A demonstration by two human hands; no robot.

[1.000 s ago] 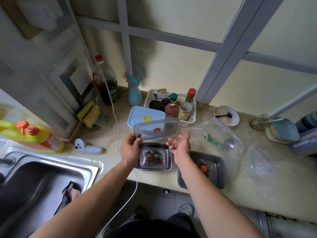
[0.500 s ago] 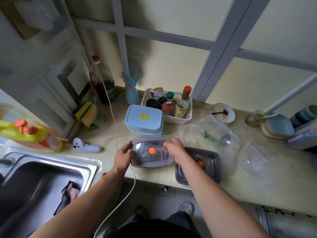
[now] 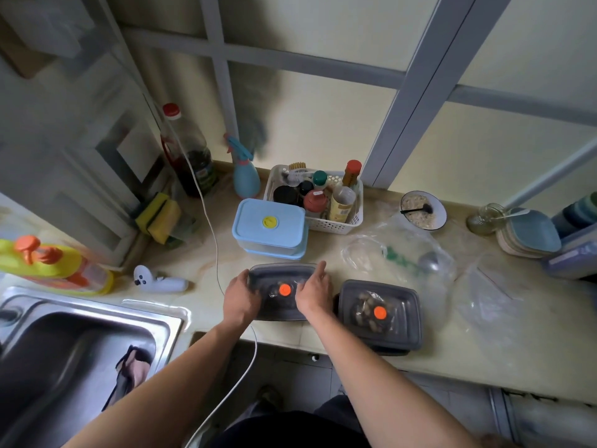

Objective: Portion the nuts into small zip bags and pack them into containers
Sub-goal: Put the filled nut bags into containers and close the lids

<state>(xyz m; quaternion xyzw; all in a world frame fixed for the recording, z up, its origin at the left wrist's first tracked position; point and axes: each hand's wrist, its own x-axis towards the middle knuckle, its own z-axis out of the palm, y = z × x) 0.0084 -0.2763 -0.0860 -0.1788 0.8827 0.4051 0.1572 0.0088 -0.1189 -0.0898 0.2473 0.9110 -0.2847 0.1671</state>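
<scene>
Lowered lid (image 3: pixel 284 279) now pressed under both hands, container closed.

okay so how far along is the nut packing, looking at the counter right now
Done: the right grey container sits lidded with bagged nuts inside. In hand: the left hand and right hand press the lid onto the left grey container. Left: possibly more, since loose plastic bags lie nearby.
</scene>
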